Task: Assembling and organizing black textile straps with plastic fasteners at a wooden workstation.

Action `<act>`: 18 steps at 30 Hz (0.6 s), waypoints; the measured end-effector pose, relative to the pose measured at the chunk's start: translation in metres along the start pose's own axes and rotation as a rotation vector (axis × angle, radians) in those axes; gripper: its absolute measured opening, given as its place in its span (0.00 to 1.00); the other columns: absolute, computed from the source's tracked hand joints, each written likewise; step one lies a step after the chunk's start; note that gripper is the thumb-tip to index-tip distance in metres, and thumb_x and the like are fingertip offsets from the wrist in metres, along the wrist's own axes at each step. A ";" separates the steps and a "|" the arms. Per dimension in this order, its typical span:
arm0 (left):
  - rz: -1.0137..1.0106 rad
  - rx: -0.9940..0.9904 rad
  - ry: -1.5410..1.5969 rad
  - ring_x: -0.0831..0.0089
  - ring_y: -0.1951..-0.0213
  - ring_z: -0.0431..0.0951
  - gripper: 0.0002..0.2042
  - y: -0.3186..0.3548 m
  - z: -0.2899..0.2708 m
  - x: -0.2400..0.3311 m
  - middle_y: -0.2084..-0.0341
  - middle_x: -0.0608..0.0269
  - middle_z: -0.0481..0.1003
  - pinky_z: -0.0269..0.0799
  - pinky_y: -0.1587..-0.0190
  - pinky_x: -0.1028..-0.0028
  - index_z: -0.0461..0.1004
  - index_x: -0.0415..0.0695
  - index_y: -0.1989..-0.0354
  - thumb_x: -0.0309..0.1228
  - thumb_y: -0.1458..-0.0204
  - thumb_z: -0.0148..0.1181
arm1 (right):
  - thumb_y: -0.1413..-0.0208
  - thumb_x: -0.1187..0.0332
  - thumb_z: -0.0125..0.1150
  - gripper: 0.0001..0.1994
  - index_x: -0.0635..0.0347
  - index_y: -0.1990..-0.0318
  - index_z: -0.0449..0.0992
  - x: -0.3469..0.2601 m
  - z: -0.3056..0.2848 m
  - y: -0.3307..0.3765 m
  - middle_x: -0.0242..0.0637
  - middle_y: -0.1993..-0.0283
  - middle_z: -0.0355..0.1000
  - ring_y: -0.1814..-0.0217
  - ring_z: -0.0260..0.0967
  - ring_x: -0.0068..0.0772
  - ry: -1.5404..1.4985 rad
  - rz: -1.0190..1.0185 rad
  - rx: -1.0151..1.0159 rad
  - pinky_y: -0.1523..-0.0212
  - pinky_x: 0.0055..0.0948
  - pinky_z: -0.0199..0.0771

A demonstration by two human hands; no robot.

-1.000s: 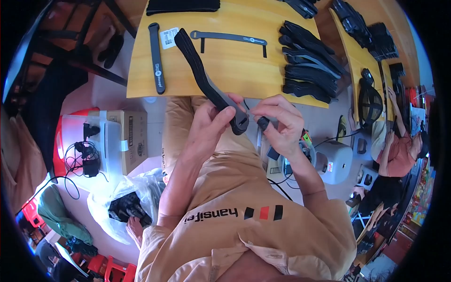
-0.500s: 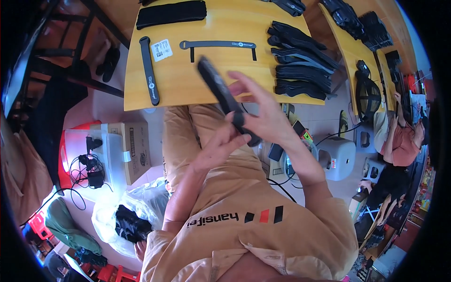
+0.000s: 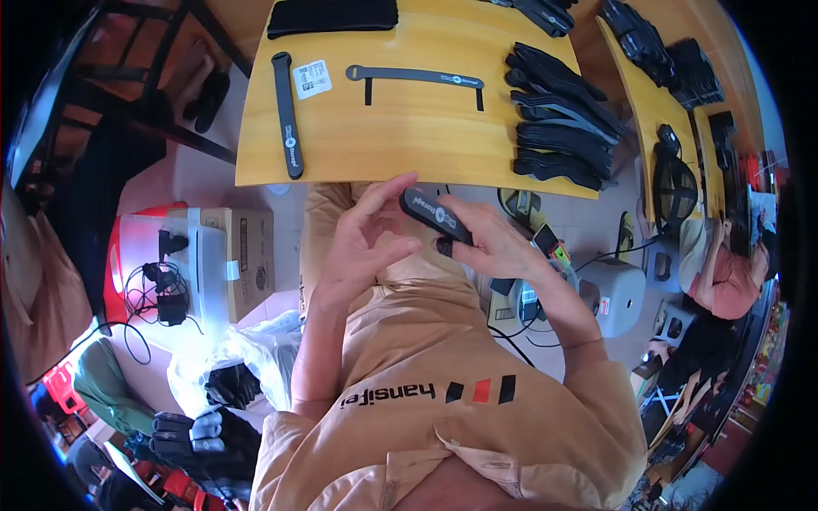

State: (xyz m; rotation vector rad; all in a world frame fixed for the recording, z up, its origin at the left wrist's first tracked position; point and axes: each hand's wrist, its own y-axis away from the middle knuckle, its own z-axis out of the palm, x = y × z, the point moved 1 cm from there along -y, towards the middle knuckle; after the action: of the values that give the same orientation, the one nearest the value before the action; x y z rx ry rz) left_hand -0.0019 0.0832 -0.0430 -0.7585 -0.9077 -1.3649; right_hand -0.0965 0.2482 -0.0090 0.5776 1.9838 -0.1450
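Observation:
My right hand (image 3: pixel 498 243) grips a folded black cable strap (image 3: pixel 436 218) with pale lettering, above my lap just off the table edge. A small dark piece shows at that hand's thumb tip; I cannot tell what it is. Beside the strap's far end, my left hand (image 3: pixel 368 238) is open with thumb and fingers apart. On the table, one flat grey-black strap (image 3: pixel 288 115) lies lengthwise at the left. Another strap (image 3: pixel 417 77) stretches crosswise in the middle, above two short black marks. Several piled bundles of black straps (image 3: pixel 562 145) cover the table's right side.
The yellow table (image 3: pixel 409 153) has a white label (image 3: pixel 313 78) and a black folded stack (image 3: pixel 332 17) on it. A cardboard box (image 3: pixel 251 264) and a plastic bag (image 3: pixel 264 349) stand at the left. A grey stool (image 3: pixel 615 294) and a seated person (image 3: pixel 724 277) are at the right.
The strap has swung from pointing up over the table to a short folded shape in my right hand. My left hand has let go and moved up and left. The view has shifted slightly.

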 end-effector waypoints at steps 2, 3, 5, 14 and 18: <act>0.096 0.016 -0.036 0.76 0.60 0.70 0.21 -0.003 0.009 0.002 0.57 0.63 0.68 0.68 0.59 0.77 0.69 0.37 0.50 0.21 0.56 0.61 | 0.62 0.76 0.50 0.21 0.64 0.54 0.64 0.002 0.007 0.000 0.48 0.74 0.66 0.72 0.66 0.51 -0.018 -0.015 -0.047 0.70 0.37 0.64; 0.099 0.022 -0.034 0.76 0.60 0.70 0.21 -0.002 0.011 0.000 0.57 0.63 0.68 0.68 0.59 0.77 0.69 0.37 0.50 0.21 0.56 0.61 | 0.62 0.77 0.50 0.22 0.64 0.53 0.64 0.001 0.011 0.001 0.47 0.73 0.66 0.72 0.66 0.50 -0.077 0.026 -0.055 0.69 0.36 0.64; 0.019 0.088 -0.068 0.77 0.62 0.70 0.17 -0.001 0.013 -0.004 0.62 0.64 0.70 0.69 0.63 0.77 0.72 0.37 0.56 0.20 0.57 0.61 | 0.62 0.78 0.50 0.23 0.65 0.52 0.65 0.010 0.015 0.000 0.46 0.72 0.66 0.72 0.66 0.48 -0.134 0.066 -0.064 0.68 0.34 0.65; 0.271 0.109 -0.697 0.59 0.65 0.68 0.13 0.001 0.028 -0.003 0.69 0.54 0.68 0.64 0.63 0.70 0.70 0.37 0.60 0.20 0.57 0.59 | 0.54 0.73 0.62 0.13 0.68 0.59 0.73 -0.010 -0.007 0.011 0.37 0.63 0.68 0.66 0.68 0.21 -0.236 0.001 0.279 0.64 0.19 0.69; 0.280 0.088 -0.757 0.56 0.65 0.67 0.14 0.002 0.038 -0.009 0.70 0.53 0.68 0.63 0.62 0.66 0.70 0.37 0.61 0.19 0.60 0.60 | 0.57 0.78 0.62 0.13 0.65 0.60 0.73 -0.018 0.004 0.017 0.37 0.67 0.70 0.72 0.69 0.24 -0.048 0.081 0.343 0.71 0.22 0.69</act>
State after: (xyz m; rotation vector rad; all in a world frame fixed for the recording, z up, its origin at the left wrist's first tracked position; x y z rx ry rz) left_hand -0.0040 0.1212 -0.0330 -1.3163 -1.3696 -0.7740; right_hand -0.0792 0.2557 0.0074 0.8647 1.8968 -0.4509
